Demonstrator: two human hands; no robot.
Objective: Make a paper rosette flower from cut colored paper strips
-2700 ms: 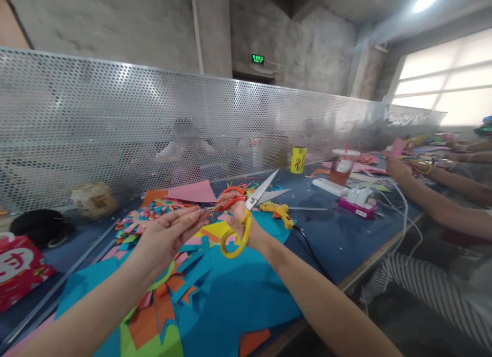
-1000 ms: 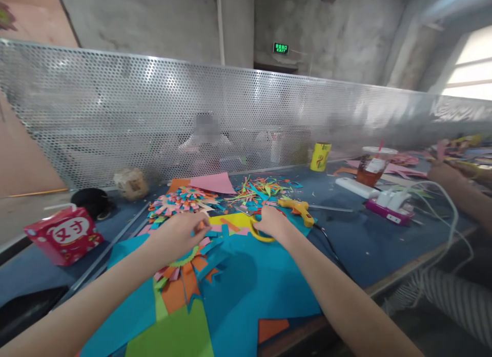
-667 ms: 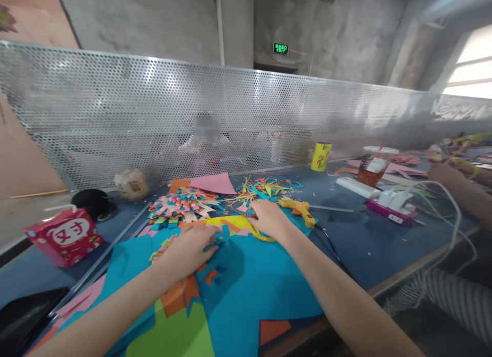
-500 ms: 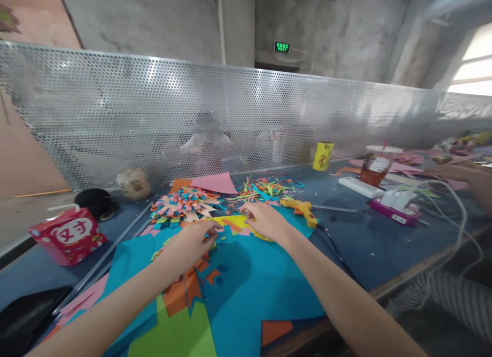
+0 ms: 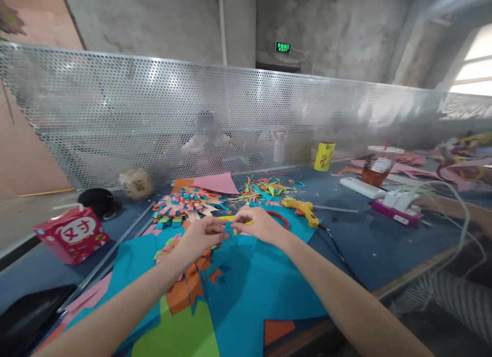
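Observation:
My left hand (image 5: 203, 235) and my right hand (image 5: 257, 225) meet over the paper pile, both pinching a small blue paper piece (image 5: 229, 229) between their fingertips. Under them lie large blue paper sheets (image 5: 253, 285) with orange and green offcuts (image 5: 180, 295). A red scissor handle (image 5: 281, 218) shows just behind my right hand. A layered multicolour paper flower (image 5: 184, 203) lies beyond my left hand.
A yellow glue gun (image 5: 302, 209) with a black cord lies right of my hands. Paper strips (image 5: 265, 187), a pink sheet (image 5: 217, 183), a yellow can (image 5: 323, 156), an iced drink cup (image 5: 376, 167), a power strip (image 5: 395, 208), a red box (image 5: 73, 233). Another person's arm (image 5: 453, 208) at right. Perforated metal screen (image 5: 154, 116) behind.
My right hand set the yellow scissors down on the paper. Both hands then came together from the pile and now pinch a small blue piece between them.

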